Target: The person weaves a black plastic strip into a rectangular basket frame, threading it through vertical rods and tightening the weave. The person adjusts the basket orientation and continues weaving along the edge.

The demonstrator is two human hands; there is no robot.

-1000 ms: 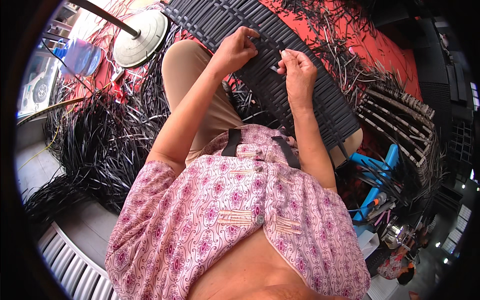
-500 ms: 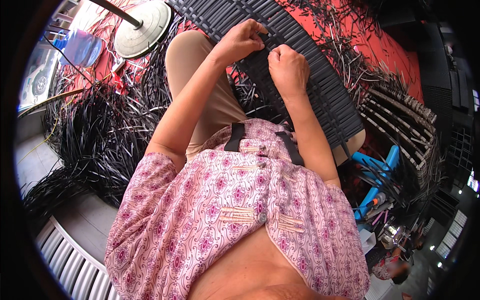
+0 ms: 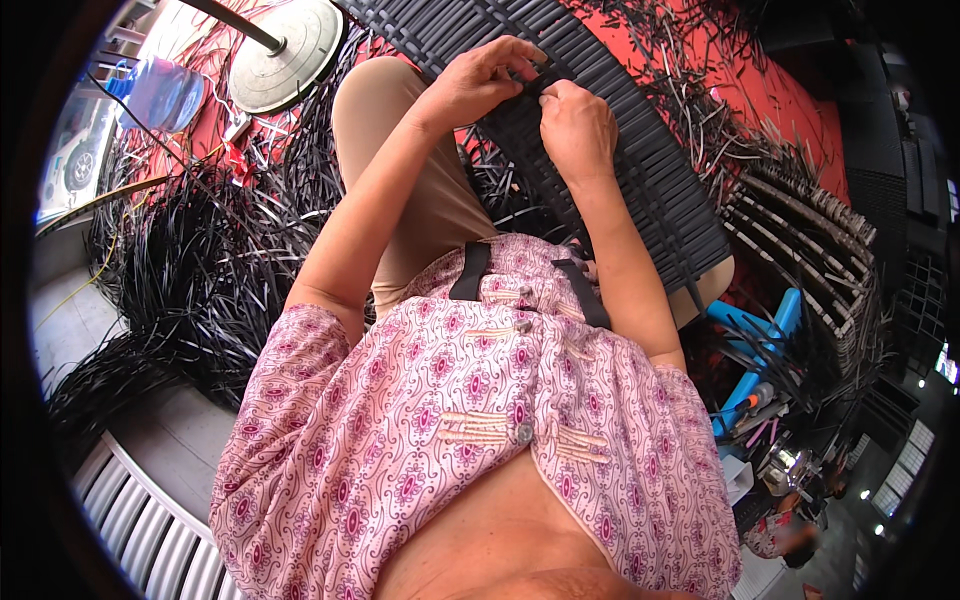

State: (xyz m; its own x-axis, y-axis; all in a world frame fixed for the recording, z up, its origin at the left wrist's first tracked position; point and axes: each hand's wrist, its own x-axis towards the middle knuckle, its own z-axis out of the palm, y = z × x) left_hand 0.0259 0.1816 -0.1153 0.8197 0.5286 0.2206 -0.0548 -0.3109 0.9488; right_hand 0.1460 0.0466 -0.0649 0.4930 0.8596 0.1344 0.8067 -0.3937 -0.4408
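A long woven panel of black flat strips (image 3: 650, 150) lies slantwise across my lap, its weave running from the top middle down to the right. My left hand (image 3: 482, 82) is at the panel's near edge, fingers bent and thumb curled in on a dark strip. Close beside it, my right hand (image 3: 580, 128) is closed in a pinch, thumb and forefinger gripping a short black strip (image 3: 541, 84) between the two hands. The strip's ends are lost against the dark weave.
Heaps of loose black strips (image 3: 200, 270) cover the floor at my left. Beyond them are a round stand base (image 3: 285, 58) and a blue water bottle (image 3: 165, 95). At right lie a blue plastic piece (image 3: 745, 385) and a bundled stack of strips (image 3: 800, 255).
My left fingers have lifted and spread slightly, moving a little right. My right hand has turned, its thumb and forefinger now showing in a pinch. The panel stays nearly in place.
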